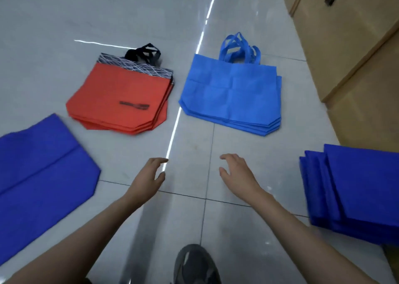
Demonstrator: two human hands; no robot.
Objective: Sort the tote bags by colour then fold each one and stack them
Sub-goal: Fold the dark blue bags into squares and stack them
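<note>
A stack of red tote bags (121, 98) with black handles and a black-and-white band lies flat on the tiled floor at centre left. To its right lies a stack of light blue tote bags (233, 95), handles pointing away. A dark blue bag (41, 175) lies spread at the left edge. Folded dark blue bags (358, 188) are stacked at the right edge. My left hand (149, 178) and my right hand (237, 175) hover over bare floor between the piles, fingers relaxed, holding nothing.
Light wooden cabinets (349, 46) run along the right side. A grey shoe (194, 264) shows at the bottom centre. The floor (194, 149) is glossy grey tile with bright light reflections.
</note>
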